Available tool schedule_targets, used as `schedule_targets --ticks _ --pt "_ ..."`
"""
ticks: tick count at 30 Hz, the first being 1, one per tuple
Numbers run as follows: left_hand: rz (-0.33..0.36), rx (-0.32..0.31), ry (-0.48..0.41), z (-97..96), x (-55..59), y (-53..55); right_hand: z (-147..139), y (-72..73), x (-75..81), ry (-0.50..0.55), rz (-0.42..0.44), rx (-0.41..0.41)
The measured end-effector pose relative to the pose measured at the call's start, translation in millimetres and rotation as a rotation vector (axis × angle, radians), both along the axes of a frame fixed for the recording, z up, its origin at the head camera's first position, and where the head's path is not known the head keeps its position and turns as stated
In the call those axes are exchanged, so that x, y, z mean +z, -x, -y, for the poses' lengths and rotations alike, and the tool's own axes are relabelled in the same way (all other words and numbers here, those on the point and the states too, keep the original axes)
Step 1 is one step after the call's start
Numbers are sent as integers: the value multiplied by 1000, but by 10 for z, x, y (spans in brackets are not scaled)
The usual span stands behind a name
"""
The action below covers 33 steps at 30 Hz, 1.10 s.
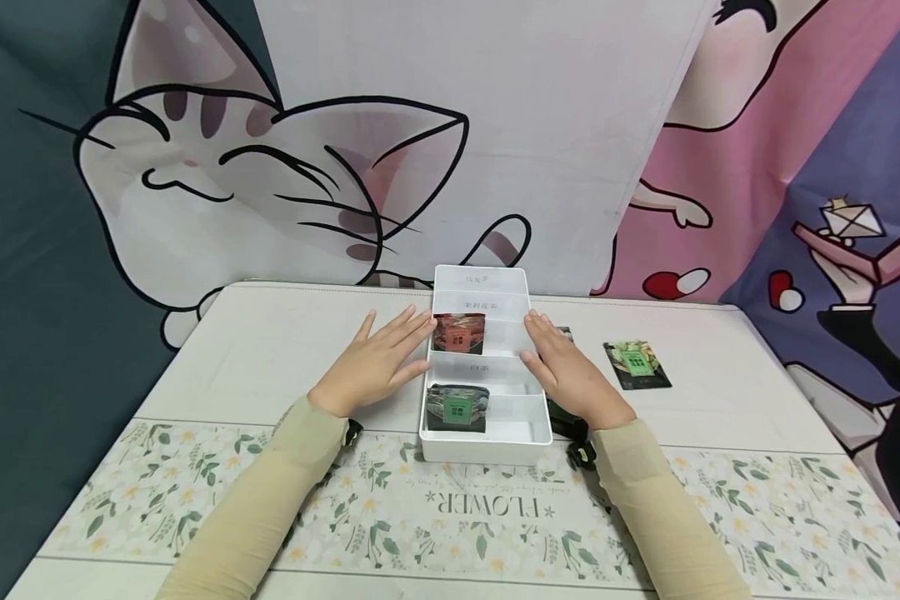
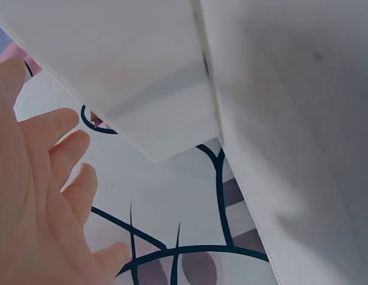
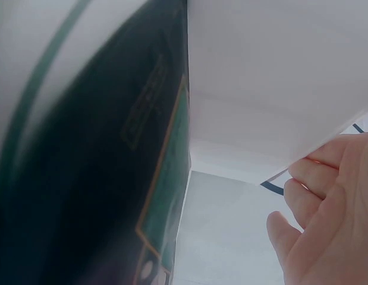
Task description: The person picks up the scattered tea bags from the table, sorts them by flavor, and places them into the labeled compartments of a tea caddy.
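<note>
A long white divided box (image 1: 487, 452) stands at the middle of the table, with printed labels on its dividers. One of its middle compartments holds a red-labelled sachet (image 1: 458, 335), and the front compartment a dark sachet with a green label (image 1: 457, 410). My left hand (image 1: 375, 360) is at the box's left side, fingers extended toward the rim. On the opposite side my right hand (image 1: 573, 375) has its fingertips right at the rim. Both hands show straight or relaxed fingers in the head view. Next to the right hand, a dark green-labelled sachet (image 3: 112, 166) looms large in the right wrist view.
Right of the box lies a black and green sachet (image 1: 636, 365) on the white table (image 1: 285, 333). Another sachet (image 1: 566, 332) peeks out behind the right hand, mostly hidden. A floral strip with FLOWER lettering (image 1: 493, 504) crosses the table's front. Cartoon-printed cloth hangs behind.
</note>
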State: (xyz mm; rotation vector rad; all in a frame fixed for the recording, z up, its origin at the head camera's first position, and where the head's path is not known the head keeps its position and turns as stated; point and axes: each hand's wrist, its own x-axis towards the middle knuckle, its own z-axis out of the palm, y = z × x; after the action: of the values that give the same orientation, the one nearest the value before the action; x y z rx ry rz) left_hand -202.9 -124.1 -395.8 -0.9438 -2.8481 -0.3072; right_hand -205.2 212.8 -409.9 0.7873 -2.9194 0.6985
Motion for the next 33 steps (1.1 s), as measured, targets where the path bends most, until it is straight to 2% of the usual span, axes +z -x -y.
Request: schedule_targets --ticks 13,25,33 --pt "26 -26 -5 57 -72 -46 5 -14 4 -13 -12 0" --pt "33 -42 -2 48 -100 -46 -33 -6 85 -25 -26 -23" --pt "43 -38 -3 40 -117 -39 -181 -36 232 72 7 -75"
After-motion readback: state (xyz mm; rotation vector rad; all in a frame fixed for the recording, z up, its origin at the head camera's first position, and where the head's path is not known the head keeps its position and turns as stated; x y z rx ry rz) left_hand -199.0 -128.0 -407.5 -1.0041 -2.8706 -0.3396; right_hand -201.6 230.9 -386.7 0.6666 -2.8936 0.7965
